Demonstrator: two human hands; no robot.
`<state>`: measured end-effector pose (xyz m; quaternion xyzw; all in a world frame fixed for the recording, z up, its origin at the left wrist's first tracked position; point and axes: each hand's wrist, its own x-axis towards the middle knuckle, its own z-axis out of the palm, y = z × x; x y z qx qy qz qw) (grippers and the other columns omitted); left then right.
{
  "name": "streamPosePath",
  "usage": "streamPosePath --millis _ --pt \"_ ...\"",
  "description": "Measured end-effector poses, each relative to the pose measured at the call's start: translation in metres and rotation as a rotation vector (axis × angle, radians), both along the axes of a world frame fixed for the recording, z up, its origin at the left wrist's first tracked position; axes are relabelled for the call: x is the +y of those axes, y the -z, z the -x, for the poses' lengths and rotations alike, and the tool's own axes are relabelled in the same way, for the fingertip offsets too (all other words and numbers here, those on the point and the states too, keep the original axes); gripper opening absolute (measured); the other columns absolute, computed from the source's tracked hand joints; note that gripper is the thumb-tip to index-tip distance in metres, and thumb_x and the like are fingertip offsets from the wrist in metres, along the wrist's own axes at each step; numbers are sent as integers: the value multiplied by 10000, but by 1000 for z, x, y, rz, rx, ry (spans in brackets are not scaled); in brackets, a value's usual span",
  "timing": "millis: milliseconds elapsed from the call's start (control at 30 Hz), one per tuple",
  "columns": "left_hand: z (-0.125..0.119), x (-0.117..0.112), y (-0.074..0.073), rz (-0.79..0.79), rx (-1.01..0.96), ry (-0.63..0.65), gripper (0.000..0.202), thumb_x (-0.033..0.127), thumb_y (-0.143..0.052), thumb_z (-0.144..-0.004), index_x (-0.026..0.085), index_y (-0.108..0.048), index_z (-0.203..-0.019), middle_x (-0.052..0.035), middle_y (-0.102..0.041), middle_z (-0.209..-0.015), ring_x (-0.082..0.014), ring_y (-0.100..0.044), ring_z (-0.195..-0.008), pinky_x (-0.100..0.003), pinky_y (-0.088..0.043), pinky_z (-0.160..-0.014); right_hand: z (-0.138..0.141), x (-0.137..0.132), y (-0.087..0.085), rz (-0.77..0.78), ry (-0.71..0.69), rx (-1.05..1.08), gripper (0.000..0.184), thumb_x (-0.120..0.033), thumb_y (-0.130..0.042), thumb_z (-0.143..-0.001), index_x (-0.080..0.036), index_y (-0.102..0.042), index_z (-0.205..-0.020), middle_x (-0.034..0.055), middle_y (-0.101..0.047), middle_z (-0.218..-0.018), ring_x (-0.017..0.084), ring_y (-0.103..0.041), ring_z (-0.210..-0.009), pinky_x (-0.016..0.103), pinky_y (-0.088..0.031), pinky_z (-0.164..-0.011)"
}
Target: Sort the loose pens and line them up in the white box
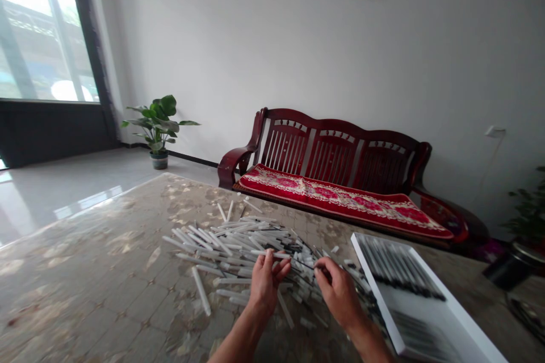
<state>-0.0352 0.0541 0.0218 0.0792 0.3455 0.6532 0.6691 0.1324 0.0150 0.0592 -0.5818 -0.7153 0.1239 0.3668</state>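
A translucent white pen barrel (260, 252) is pinched in the fingers of my left hand (264, 283). My right hand (338, 292) is closed on a thin dark rod (303, 264), which looks like a pen refill and points toward the barrel's right end. Whether the rod's tip is inside the barrel is too small to tell. Under and behind both hands spreads a loose pile of white pen barrels (230, 238), mixed with black and clear small parts. To the right, a white box (383, 300) holds rows of pens with black ends (404, 266).
A patterned cloth (114, 289) covers the table. Beyond its far edge stands a dark red wooden bench (332, 153) with a red floral cover. At the right are a dark round container (511, 269) and a plant. Another potted plant (159, 159) stands by the window.
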Motion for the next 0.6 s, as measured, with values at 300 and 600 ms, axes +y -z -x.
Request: streamPosePath --millis 300,600 --pt "-3 -1 4 -64 97 71 279 333 -747 -773 191 -520 -853 -20 -721 -775 -165 -725 -614 -258 -603 -571 1 3 4 -129 -23 -143 117 -194 -475 -893 -218 -589 -882 23 -673 -827 186 -644 -784 272 -449 -705" --pt "5 3 6 -99 147 76 341 401 -792 -705 182 -546 -793 -22 -709 -701 -160 -720 -640 -236 -593 -581 11 5 -11 -221 -55 -295 155 -116 -469 -894 -218 -581 -860 27 -641 -827 178 -600 -798 265 -413 -725"
